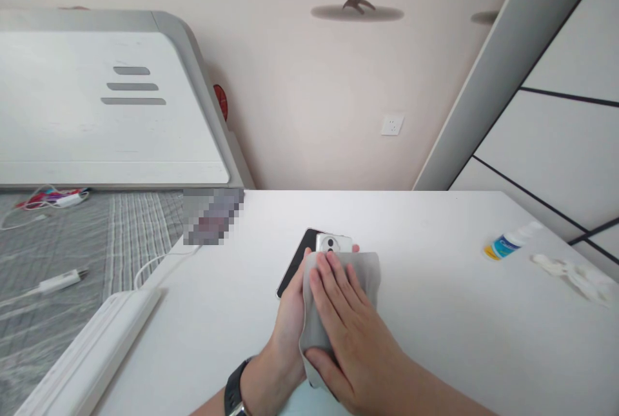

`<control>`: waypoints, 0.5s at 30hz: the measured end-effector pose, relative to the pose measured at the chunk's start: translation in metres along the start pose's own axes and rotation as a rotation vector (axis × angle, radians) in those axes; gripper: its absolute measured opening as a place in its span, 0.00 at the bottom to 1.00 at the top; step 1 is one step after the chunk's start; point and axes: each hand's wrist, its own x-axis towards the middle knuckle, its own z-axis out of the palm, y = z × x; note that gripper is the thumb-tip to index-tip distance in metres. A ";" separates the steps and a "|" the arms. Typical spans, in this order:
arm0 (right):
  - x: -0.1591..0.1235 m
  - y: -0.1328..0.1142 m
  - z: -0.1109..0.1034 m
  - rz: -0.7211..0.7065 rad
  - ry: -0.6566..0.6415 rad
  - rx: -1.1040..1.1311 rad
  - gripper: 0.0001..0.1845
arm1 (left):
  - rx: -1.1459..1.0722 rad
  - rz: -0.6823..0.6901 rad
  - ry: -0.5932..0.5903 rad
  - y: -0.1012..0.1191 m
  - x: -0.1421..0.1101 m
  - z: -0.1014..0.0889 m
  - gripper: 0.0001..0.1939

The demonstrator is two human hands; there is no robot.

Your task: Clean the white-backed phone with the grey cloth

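Observation:
My left hand (289, 329), with a dark watch (235, 391) on its wrist, is closed around a white smartphone (342, 244). The phone's back faces up, showing its round camera at the top end. A grey cloth (370, 274) covers most of that back. Flat on the cloth lies my right hand (358, 338), fingers stretched out and thumb apart, pressing it against the phone. Just beyond my left hand, a second phone or dark flat device (294, 274) rests on the white table (435, 313), partly hidden by the hand.
A spray bottle (507, 243) with a blue and yellow label lies at the right, near a crumpled white item (570, 274). Along the left edge sits a long white bar (97, 345). Beyond are a bed (145, 229), a charger (60, 280) and a pixelated object (213, 216).

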 end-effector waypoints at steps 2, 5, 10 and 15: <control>-0.001 -0.005 0.009 0.095 0.059 0.122 0.47 | -0.018 0.016 0.057 0.006 -0.002 0.009 0.24; -0.002 -0.013 0.018 0.243 0.091 0.387 0.46 | 0.102 0.193 0.158 0.010 -0.004 0.015 0.23; 0.001 -0.009 0.010 0.547 0.199 0.851 0.27 | 0.403 0.502 0.143 0.019 0.000 0.016 0.33; 0.008 0.004 -0.003 0.706 0.282 1.216 0.28 | 0.673 0.488 0.018 0.032 -0.001 0.018 0.21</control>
